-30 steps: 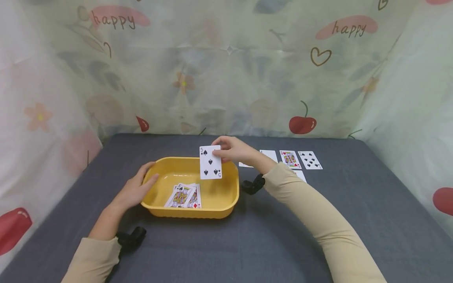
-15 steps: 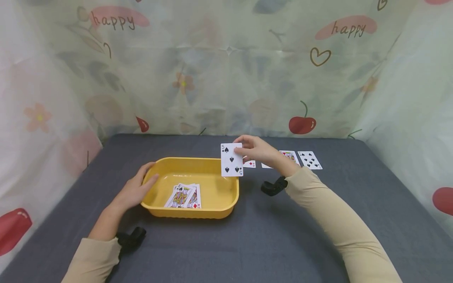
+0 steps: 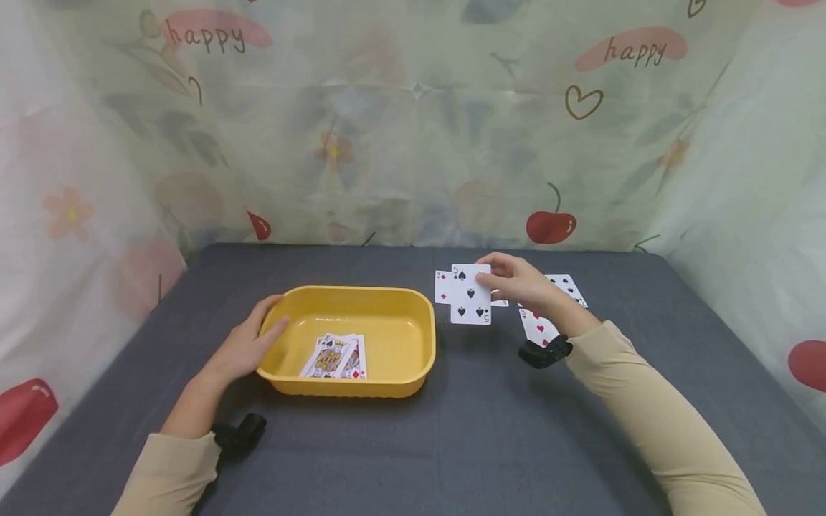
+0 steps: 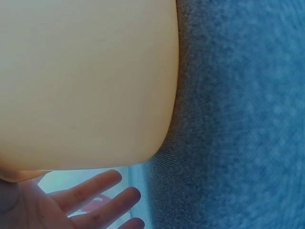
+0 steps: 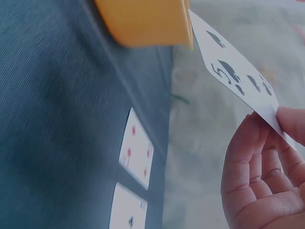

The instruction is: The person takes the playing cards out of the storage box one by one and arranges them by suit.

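Note:
My right hand pinches a five of spades between thumb and fingers, its face toward me. In the right wrist view the five of spades is tilted, raised above the table. At the left end of a yellow plastic basin, my left hand holds the rim, thumb over the inner side. Its other fingers lie fairly straight along the outside in the left wrist view. Inside the basin lie several face cards, a king of spades on top.
Behind the raised card lie a four of diamonds and another card, partly hidden. A seven of spades and a card with red hearts are partly covered by the right arm. A dark cloth covers the table; patterned curtains surround it.
My right hand has carried the five of spades rightward, from over the basin to in front of the cards on the table. The left hand and basin have stayed in place.

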A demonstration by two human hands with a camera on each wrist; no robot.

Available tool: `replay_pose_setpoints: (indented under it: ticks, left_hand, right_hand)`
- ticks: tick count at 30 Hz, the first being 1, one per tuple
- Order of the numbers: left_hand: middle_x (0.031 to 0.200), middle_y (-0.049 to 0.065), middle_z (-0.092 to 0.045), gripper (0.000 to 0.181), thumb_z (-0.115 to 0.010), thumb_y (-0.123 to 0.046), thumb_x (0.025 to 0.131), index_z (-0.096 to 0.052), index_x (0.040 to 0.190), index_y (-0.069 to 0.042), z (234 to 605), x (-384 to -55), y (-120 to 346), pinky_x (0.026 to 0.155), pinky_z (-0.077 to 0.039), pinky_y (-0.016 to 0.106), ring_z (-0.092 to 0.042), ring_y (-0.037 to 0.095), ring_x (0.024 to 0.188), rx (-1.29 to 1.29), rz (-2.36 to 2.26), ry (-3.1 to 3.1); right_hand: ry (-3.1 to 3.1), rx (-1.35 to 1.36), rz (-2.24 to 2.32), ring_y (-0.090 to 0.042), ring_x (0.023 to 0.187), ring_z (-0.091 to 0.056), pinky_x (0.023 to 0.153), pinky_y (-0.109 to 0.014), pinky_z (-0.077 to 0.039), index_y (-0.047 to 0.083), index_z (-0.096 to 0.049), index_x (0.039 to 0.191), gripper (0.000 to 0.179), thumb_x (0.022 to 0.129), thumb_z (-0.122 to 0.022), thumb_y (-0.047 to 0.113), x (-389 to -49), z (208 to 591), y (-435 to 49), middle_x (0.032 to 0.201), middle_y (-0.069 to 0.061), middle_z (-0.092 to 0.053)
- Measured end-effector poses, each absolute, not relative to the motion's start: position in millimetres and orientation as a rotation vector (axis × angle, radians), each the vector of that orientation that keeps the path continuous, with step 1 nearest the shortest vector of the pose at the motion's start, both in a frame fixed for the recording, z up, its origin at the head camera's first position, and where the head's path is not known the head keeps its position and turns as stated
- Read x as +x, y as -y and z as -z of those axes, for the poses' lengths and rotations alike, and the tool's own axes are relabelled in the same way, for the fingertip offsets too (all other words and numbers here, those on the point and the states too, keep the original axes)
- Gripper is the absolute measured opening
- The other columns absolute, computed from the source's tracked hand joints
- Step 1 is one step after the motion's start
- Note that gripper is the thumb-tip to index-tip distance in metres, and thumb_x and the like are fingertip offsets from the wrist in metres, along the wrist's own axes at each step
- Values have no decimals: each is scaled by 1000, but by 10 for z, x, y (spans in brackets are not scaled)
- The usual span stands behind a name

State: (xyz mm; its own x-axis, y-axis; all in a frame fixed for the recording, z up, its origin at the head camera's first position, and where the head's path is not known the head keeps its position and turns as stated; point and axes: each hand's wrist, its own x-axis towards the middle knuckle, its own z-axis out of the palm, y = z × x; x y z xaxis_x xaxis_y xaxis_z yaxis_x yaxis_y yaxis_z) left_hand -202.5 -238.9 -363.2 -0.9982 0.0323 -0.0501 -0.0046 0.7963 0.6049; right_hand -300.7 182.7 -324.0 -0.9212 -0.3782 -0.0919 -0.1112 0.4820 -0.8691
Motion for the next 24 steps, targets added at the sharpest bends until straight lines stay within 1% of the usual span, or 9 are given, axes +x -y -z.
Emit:
replay_pose_setpoints:
  ticks: [3, 7, 13, 15, 17, 19, 21, 24]
  left_hand:
    - [143, 29, -34, 65, -35, -48, 98, -17, 148, -10, 3629, -2021, 2385, 83, -43, 44, -48, 39, 110, 21, -989, -2923]
    - [143, 29, -34, 65, -35, -47, 98, -17, 148, -10, 3629, -2017, 2388, 84, -42, 45, -48, 40, 111, 22, -993, -2926]
    - [143, 29, -34, 64, -35, -47, 98, -17, 148, -10, 3636, -2021, 2391, 82, -44, 44, -49, 39, 111, 27, -991, -2928]
    - [142, 29, -34, 65, -34, -48, 98, -17, 148, -10, 3640, -2023, 2389, 81, -44, 42, -49, 39, 110, 23, -988, -2925]
    - [142, 29, -34, 65, -34, -48, 98, -16, 148, -10, 3640, -2027, 2388, 80, -44, 41, -50, 38, 109, 18, -984, -2922]
    - [143, 29, -34, 65, -34, -48, 98, -16, 148, -10, 3642, -2032, 2389, 81, -44, 42, -49, 38, 110, 15, -981, -2919]
    - [144, 29, -33, 66, -34, -49, 98, -15, 148, -10, 3642, -2036, 2390, 81, -44, 42, -49, 38, 111, 9, -979, -2913]
    - [144, 29, -32, 67, -34, -49, 98, -14, 149, -10, 3639, -2039, 2388, 81, -44, 42, -48, 39, 112, 1, -976, -2905]
  right_hand:
    - [-2486, -373, 1421, -12, 83, -59, 89, -40, -48, 10, -46, 128, 44, 91, -59, 30, -2978, 3261, -1978, 96, -4, -61]
    - [-2502, -296, 1437, -12, 87, -62, 94, -45, -46, 10, -42, 130, 48, 91, -59, 32, -2944, 3293, -2164, 109, -10, -63]
    - [-2490, -268, 1499, -10, 87, -62, 86, -35, -50, 5, -38, 131, 48, 93, -57, 28, -2922, 3365, -2475, 113, -12, -62]
    - [-2506, -259, 1497, -9, 87, -61, 84, -31, -50, 5, -37, 131, 48, 94, -56, 29, -2927, 3392, -2593, 110, -7, -61]
    - [-2521, -247, 1489, -7, 87, -59, 84, -31, -50, 3, -37, 131, 48, 95, -54, 29, -2934, 3408, -2711, 106, -2, -61]
    - [-2529, -232, 1482, -5, 86, -58, 83, -29, -49, 2, -36, 132, 47, 96, -51, 27, -2943, 3428, -2831, 98, 7, -60]
    - [-2534, -220, 1468, -3, 85, -57, 81, -27, -49, 1, -34, 133, 46, 97, -48, 26, -2947, 3446, -2944, 94, 13, -58]
    - [-2542, -194, 1436, -1, 86, -55, 80, -26, -48, 0, -32, 136, 47, 98, -46, 25, -2939, 3461, -3087, 96, 14, -56]
